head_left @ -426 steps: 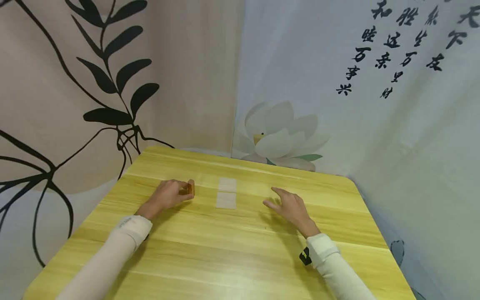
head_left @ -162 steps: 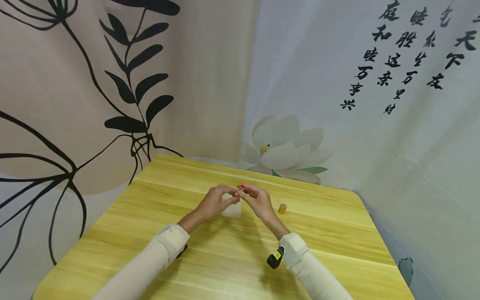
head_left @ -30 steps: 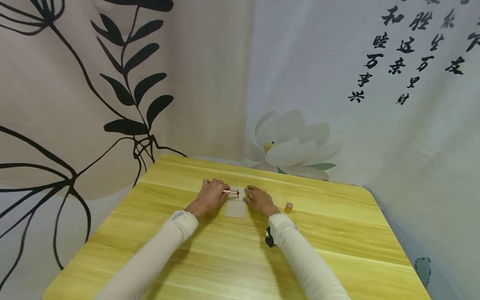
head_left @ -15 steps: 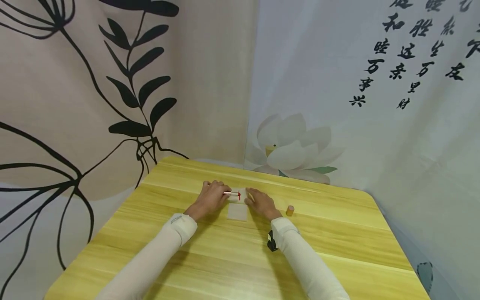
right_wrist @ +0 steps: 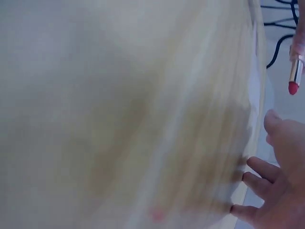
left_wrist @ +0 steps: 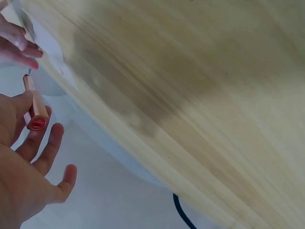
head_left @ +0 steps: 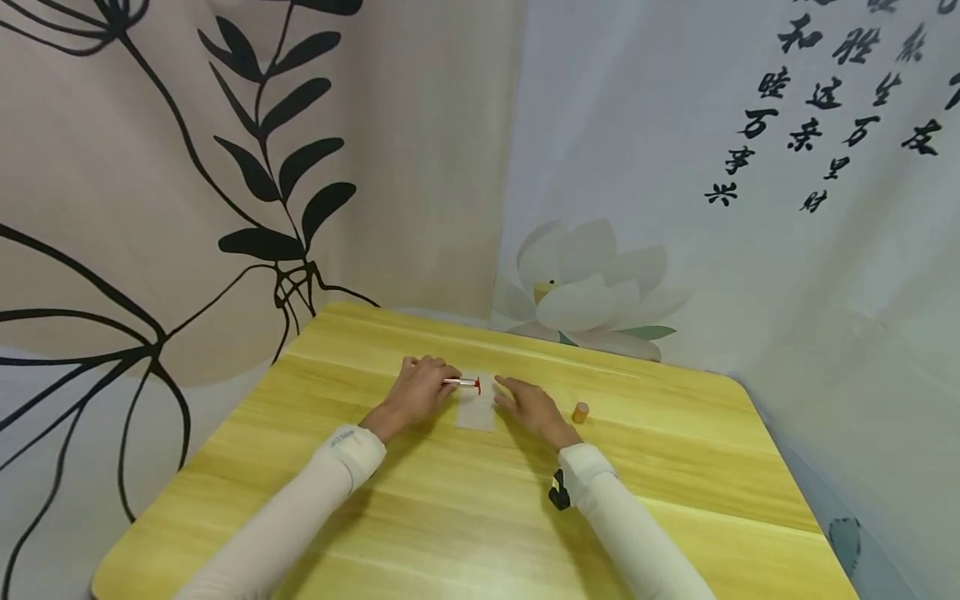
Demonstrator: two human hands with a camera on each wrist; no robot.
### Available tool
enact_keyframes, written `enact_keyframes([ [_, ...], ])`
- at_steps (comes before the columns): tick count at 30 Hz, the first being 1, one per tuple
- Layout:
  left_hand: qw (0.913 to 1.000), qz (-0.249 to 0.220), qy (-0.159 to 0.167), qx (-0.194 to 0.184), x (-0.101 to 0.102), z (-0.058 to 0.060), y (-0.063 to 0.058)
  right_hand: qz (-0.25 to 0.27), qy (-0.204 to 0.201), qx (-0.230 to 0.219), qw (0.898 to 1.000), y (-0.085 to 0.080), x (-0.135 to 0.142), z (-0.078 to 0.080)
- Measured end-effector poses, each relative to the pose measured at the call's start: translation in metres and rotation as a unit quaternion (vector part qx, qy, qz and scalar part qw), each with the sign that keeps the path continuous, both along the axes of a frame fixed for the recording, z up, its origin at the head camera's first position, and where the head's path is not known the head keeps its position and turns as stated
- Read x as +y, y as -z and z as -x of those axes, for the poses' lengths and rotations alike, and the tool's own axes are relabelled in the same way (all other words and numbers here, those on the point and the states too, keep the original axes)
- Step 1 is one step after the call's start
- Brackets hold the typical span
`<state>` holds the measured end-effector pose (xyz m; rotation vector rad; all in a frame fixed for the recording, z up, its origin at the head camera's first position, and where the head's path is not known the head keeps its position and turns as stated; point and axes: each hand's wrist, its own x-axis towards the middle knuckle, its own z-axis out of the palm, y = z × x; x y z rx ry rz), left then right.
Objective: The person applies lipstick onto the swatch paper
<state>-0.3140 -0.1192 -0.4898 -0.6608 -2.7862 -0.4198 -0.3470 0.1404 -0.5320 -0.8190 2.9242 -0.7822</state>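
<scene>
My left hand (head_left: 425, 389) pinches an uncapped lipstick (head_left: 459, 382) between thumb and fingers, its red tip pointing right. In the left wrist view the lipstick (left_wrist: 38, 112) lies between thumb and index finger, with the other fingers spread. A short red streak (head_left: 478, 387) shows at the tip, over the far white paper square (head_left: 486, 400); whether it is all on the paper is hard to tell. A second white square (head_left: 476, 419) adjoins it on the near side. My right hand (head_left: 531, 407) has its fingers extended by the right edge of the papers, holding nothing.
An orange-brown lipstick cap (head_left: 581, 412) stands on the yellow wooden table (head_left: 480, 508), right of the right hand. The table's far edge runs along a printed cloth backdrop (head_left: 420, 167).
Earlier the left hand held the closed lipstick; later both hands met at it and the cap stood on the table. Within the last half second, the right hand moves slightly right.
</scene>
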Motion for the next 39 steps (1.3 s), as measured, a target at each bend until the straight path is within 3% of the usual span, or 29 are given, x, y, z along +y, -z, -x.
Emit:
enact_keyframes([
  [5,1.0000,-0.002,0.007,0.004,-0.001,-0.003,0.001,0.006,-0.035,0.011,0.999,-0.002,0.000,-0.014],
  [12,0.9997,-0.007,0.025,-0.005,0.001,-0.008,0.007,-0.021,-0.043,-0.001,0.999,0.001,0.001,-0.026],
  [27,0.9993,0.022,0.031,-0.005,0.005,-0.003,0.021,-0.051,-0.043,-0.031,0.997,0.001,-0.001,-0.025],
  [39,0.9979,0.059,0.026,0.006,0.013,0.000,0.023,-0.085,-0.057,-0.010,0.995,-0.001,0.000,-0.021],
])
